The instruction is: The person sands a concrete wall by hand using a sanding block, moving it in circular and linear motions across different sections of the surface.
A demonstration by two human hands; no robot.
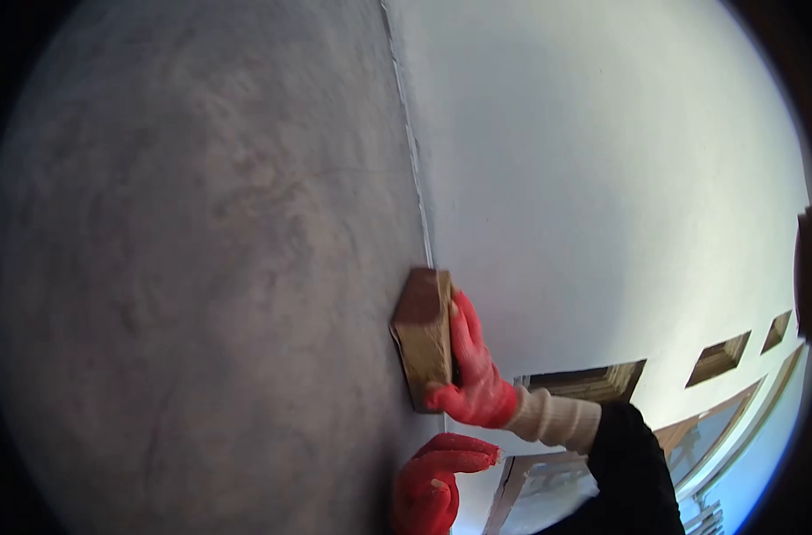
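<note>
My right hand (479, 374), in a red-coated glove with a beige cuff, grips a sanding block (426, 343) from its right side. Brown, gritty-looking sheet covers one end of the block, and its side is tan. The block sits against the mottled grey surface (218, 267), right at the joint line (412, 143) where grey meets the white wall (548, 178). Below it, at the bottom of the view, my left hand (437, 481) wears a matching red glove. Its fingers are bent but stand apart from the thumb, with nothing visible between them.
Recessed openings (720, 358) are set in the white wall at the lower right. Beyond them are a framed window (709, 432) and another framed pane (548, 490) partly behind my black sleeve (633, 464). A dark brown object (807, 272) shows at the right edge.
</note>
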